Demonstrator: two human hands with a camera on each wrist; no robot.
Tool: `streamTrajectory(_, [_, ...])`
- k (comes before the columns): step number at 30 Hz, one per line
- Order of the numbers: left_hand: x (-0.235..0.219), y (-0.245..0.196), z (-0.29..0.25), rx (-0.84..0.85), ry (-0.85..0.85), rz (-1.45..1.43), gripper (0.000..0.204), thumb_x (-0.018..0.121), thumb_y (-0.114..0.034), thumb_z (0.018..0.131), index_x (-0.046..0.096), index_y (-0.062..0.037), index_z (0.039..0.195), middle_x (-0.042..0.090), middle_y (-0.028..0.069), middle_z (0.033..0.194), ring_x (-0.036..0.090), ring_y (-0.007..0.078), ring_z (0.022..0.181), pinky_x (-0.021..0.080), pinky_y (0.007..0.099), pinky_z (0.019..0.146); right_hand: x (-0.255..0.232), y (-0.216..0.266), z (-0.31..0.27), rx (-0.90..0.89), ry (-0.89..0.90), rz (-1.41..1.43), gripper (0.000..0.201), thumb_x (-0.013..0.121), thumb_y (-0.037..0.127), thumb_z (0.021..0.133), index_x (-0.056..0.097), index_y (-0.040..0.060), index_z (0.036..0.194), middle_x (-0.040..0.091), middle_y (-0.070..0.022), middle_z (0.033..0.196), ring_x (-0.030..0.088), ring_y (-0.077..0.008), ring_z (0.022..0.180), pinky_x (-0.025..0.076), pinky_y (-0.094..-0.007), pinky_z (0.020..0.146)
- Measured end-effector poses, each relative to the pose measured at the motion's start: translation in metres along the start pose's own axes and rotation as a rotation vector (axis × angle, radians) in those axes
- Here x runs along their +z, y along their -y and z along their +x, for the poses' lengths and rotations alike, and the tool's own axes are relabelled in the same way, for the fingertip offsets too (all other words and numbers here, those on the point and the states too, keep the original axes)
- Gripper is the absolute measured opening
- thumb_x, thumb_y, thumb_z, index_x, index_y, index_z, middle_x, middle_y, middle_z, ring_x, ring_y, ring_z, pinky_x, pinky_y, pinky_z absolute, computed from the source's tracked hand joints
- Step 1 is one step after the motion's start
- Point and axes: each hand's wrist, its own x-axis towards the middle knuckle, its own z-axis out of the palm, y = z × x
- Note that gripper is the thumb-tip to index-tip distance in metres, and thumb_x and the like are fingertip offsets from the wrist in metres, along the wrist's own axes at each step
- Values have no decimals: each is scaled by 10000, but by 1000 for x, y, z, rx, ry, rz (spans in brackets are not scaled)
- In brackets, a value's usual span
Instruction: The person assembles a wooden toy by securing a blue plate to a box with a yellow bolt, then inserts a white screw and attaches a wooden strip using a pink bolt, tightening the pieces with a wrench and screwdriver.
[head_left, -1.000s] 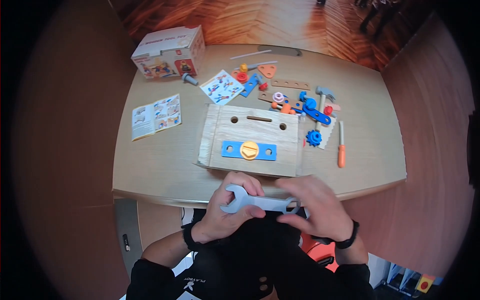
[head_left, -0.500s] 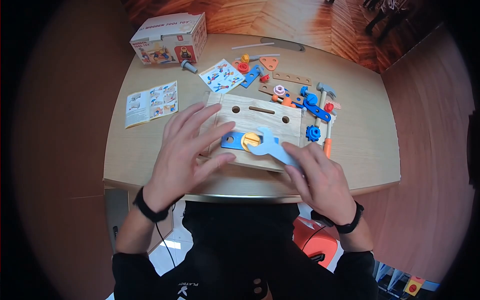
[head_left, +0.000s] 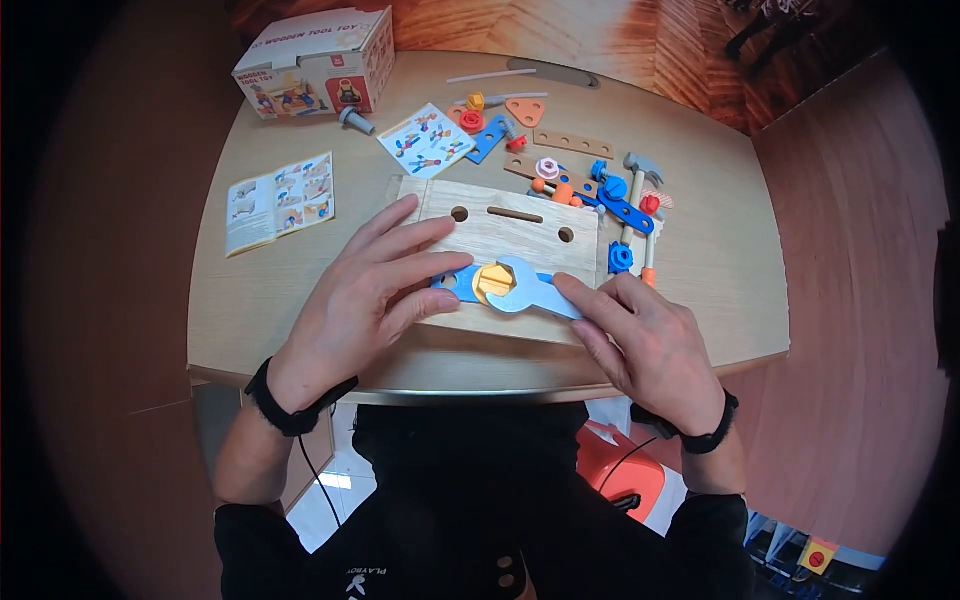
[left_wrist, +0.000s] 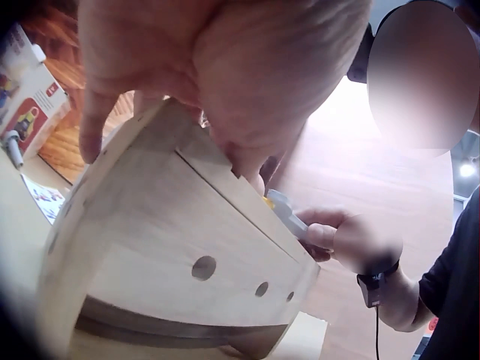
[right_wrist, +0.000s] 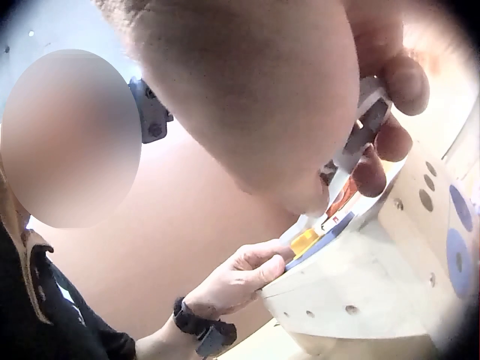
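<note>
A light wooden toolbox (head_left: 510, 240) lies at the front of the table, with a blue strip (head_left: 466, 288) across its upper face. The yellow slotted bolt head (head_left: 488, 284) sits on the middle of that strip. My right hand (head_left: 660, 345) grips a grey toy wrench (head_left: 540, 293) by its handle, and the wrench's open end is around the bolt head's right side. My left hand (head_left: 345, 300) rests on the toolbox's left part with fingers extended, the fingertips at the strip's left end. In the left wrist view, the wrench (left_wrist: 288, 213) shows past the toolbox's edge.
Behind the toolbox lie a toy hammer (head_left: 640, 180), a blue gear-like nut (head_left: 620, 258), perforated wooden strips (head_left: 572, 144) and several bolts. A picture sheet (head_left: 427, 140) and an open leaflet (head_left: 280, 205) lie to the left. The product box (head_left: 315, 60) stands at the back left.
My right hand has brought the wrench from near the table's front edge up onto the bolt head. The left hand has let go of the wrench and moved onto the toolbox.
</note>
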Motion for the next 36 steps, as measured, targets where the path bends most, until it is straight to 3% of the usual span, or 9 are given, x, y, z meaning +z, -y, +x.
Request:
streamTrajectory(4, [1, 1, -1, -7, -13, -17, 382, 794, -212, 860, 757, -160, 1237, 619, 87, 1434, 400, 379, 1473, 360, 475, 1187, -7, -13, -4, -7, 50, 19, 336, 679, 184, 974, 631, 86, 1292, 614, -67, 887, 642, -207, 818, 543, -352, 710])
streamTrajectory(6, [1, 3, -2, 6, -13, -13, 378, 794, -199, 861, 757, -152, 1234, 618, 91, 1437, 400, 379, 1474, 356, 474, 1188, -5, -22, -12, 271, 28, 770, 339, 673, 165, 993, 594, 48, 1302, 663, -54, 957, 647, -147, 899, 518, -322, 830])
streamTrajectory(10, [2, 4, -1, 11, -8, -33, 362, 778, -164, 878, 752, -128, 1237, 606, 101, 1455, 380, 371, 1490, 329, 481, 1207, -3, -34, -16, 187, -189, 1406, 385, 695, 93, 967, 564, 16, 1320, 696, -66, 1021, 641, -148, 1007, 470, -339, 962])
streamTrajectory(15, [8, 4, -3, -6, -13, -34, 376, 778, -191, 887, 741, -133, 1257, 591, 98, 1475, 362, 369, 1501, 308, 485, 1217, -5, -11, 9, 191, -342, 1406, 341, 702, 68, 958, 617, 1, 1282, 710, -85, 1127, 629, -158, 1094, 426, -339, 1024])
streamTrajectory(17, [8, 3, -4, 1, -29, -24, 380, 779, -208, 891, 738, -137, 1261, 586, 97, 1480, 359, 371, 1502, 304, 483, 1216, 1, -8, 18, 83, -471, 1094, 237, 722, 38, 935, 691, 16, 1169, 710, -63, 1107, 629, -149, 1076, 411, -327, 1033])
streamTrajectory(22, [7, -12, -4, -3, -54, 184, 379, 786, -272, 888, 743, -183, 1254, 612, 68, 1443, 391, 333, 1488, 229, 556, 1215, 1, -8, 10, 45, -451, 928, 205, 697, -63, 906, 701, 3, 1100, 705, -57, 1065, 650, -125, 957, 492, -271, 880])
streamTrajectory(26, [10, -11, 3, -13, -15, 201, 393, 791, -311, 872, 748, -190, 1244, 630, 55, 1412, 415, 318, 1467, 207, 595, 1202, 12, -4, 1, 91, -318, 1234, 379, 696, -52, 865, 619, -9, 1234, 709, -113, 1098, 672, -147, 968, 531, -280, 888])
streamTrajectory(31, [5, -2, 8, 47, 34, 17, 411, 812, -290, 840, 752, -156, 1223, 633, 62, 1399, 417, 331, 1457, 311, 487, 1192, 23, -16, -12, 5, -102, 1472, 712, 854, 165, 768, 520, -18, 1370, 669, -154, 1242, 657, -165, 1086, 522, -330, 992])
streamTrajectory(36, [9, 8, 9, 94, 36, -65, 428, 818, -270, 837, 742, -123, 1231, 608, 81, 1432, 399, 349, 1467, 352, 458, 1182, 25, -2, -17, 164, 42, 1391, 761, 799, -8, 777, 493, 3, 1474, 649, -142, 1323, 607, -111, 1012, 509, -285, 956])
